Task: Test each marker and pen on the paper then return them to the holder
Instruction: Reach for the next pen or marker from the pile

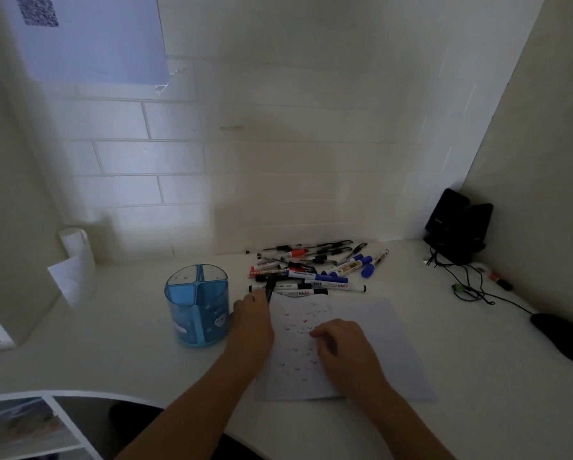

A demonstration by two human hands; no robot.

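Head view. One white worktop (119, 327) carries all the items.

One blue holder (197, 305) stands upright at left of centre. It has four compartments, and no pen shows above its rim.

One heap of markers and pens (311, 270) lies behind the paper, against the tiled wall. There are well over ten, too tangled for an exact count.

One sheet of paper (378, 346) lies flat in front of the heap and bears rows of small coloured marks.

Two hands are in view. The left hand (253, 322), between holder and paper, pinches one black pen (270, 288) at its fingertips. The right hand (343, 348) rests on the paper, fingers loosely bent, with nothing seen in its grasp.

Also present:
- one paper roll (76, 257), far left
- one black mouse (564, 340), far right
- one black device (457, 224) with cables, in the right corner
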